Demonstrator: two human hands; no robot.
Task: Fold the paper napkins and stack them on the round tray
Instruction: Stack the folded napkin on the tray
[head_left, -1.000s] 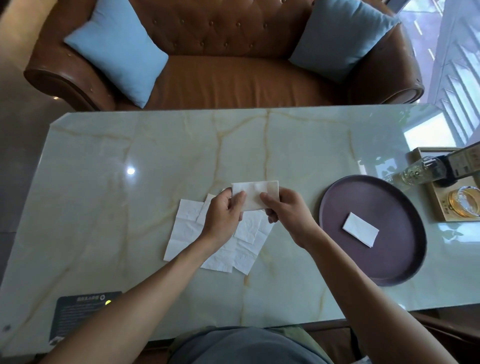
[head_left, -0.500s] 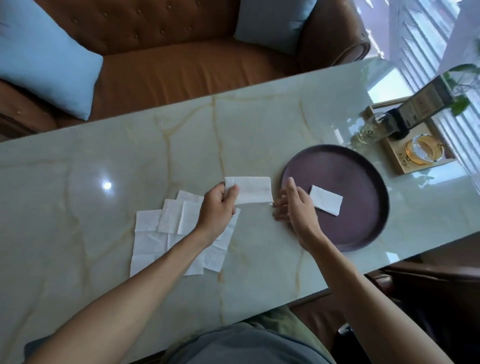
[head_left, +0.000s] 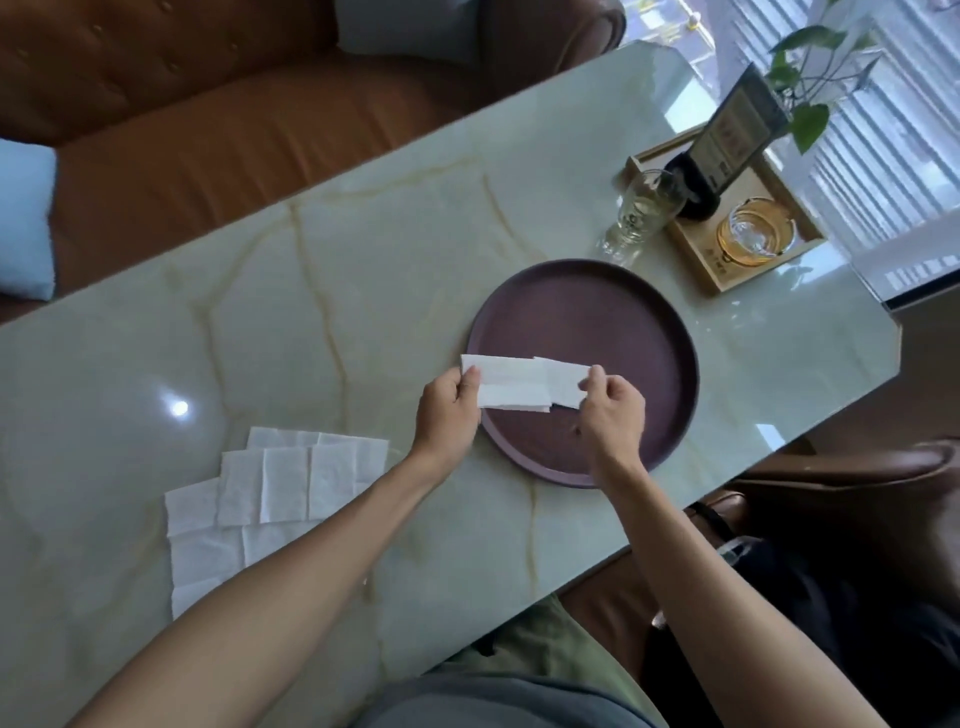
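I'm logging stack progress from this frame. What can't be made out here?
- Head view: the held napkin covers part of the napkin on the tray, so contact is unclear.
- The left forearm hides part of the unfolded napkins; count uncertain.
- Print on the card is too small.

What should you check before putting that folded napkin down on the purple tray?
1. Folded white paper napkin held: ok, the left hand pinches its left end.
2. Right hand placement: ok, its fingers touch the other folded white napkin on the tray.
3. Napkin over the round purple tray: ok, except its left end overhangs the rim.
4. Lined up with the napkin below: not ok, it sits offset to the left.
5. Fold neat: cannot tell, the edges look slightly uneven.
6. More to fold: ok, unfolded white napkins wait on the marble table.
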